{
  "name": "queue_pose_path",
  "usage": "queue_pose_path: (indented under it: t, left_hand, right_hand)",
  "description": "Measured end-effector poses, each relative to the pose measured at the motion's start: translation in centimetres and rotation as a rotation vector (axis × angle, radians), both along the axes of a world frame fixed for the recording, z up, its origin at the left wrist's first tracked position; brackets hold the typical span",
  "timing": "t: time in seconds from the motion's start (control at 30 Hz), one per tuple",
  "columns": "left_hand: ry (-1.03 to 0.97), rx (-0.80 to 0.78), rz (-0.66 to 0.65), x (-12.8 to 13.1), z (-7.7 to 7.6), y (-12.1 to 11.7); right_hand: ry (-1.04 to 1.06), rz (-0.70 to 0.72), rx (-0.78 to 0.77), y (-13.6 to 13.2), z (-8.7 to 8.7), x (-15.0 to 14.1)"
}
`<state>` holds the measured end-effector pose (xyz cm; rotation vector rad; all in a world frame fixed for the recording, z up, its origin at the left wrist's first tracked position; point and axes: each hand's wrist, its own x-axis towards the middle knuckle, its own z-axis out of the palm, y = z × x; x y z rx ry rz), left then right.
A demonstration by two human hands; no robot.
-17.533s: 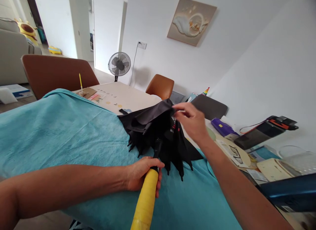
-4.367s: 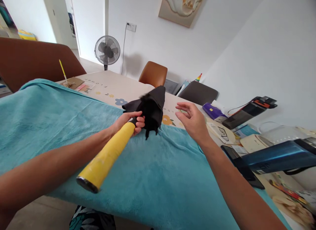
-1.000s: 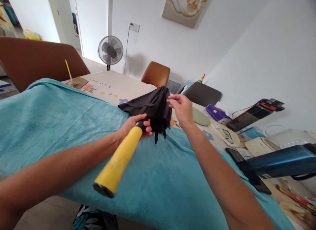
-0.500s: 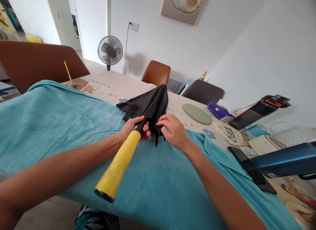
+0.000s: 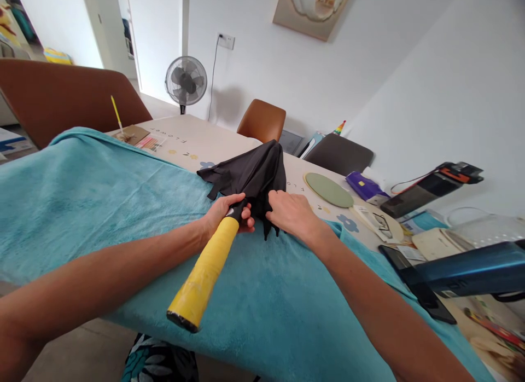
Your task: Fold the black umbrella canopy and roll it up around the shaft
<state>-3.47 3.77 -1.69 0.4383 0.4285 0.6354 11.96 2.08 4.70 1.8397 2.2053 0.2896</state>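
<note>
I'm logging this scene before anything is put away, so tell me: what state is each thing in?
umbrella: drawn in, cloth loose and unwrapped
handle: wrapped in yellow
left hand: closed around the umbrella, just above the handle
right hand: fingers curled at the cloth's edge; grip hidden
blanket: spread out, wrinkled
fan: upright, blades apparently still
plug: in the socket

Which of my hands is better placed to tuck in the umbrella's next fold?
Probably your right hand: it is curled at the right edge of the black umbrella. Your left hand is occupied, wrapped around just above the yellow handle.
</note>
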Motion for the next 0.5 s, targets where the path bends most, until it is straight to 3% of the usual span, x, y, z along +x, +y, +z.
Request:
queue_pose_path:
  t: [0.13, 0.23, 0.3, 0.4, 0.5]
  left_hand:
    - [0.002, -0.01, -0.003, 0.0, 0.2, 0.0]
    - [0.009, -0.022, -0.001, 0.0, 0.3, -0.1]
    - [0.012, -0.025, 0.002, 0.0, 0.4, -0.2]
    - [0.012, -0.028, 0.005, 0.0, 0.3, -0.2]
    - [-0.002, -0.027, 0.007, 0.0, 0.0, -0.1]
  right_hand:
    - [0.226, 0.012, -0.121, 0.7, 0.8, 1.9]
    - [0.311, -0.004, -0.058, 0.6, 1.2, 2.6]
    - [0.316, -0.014, 0.037, 0.2, 1.3, 2.4]
    - [0.334, -0.027, 0.298, -0.1, 1.2, 1.4]
    - [0.528, -0.015, 0.481, 0.4, 1.2, 0.8]
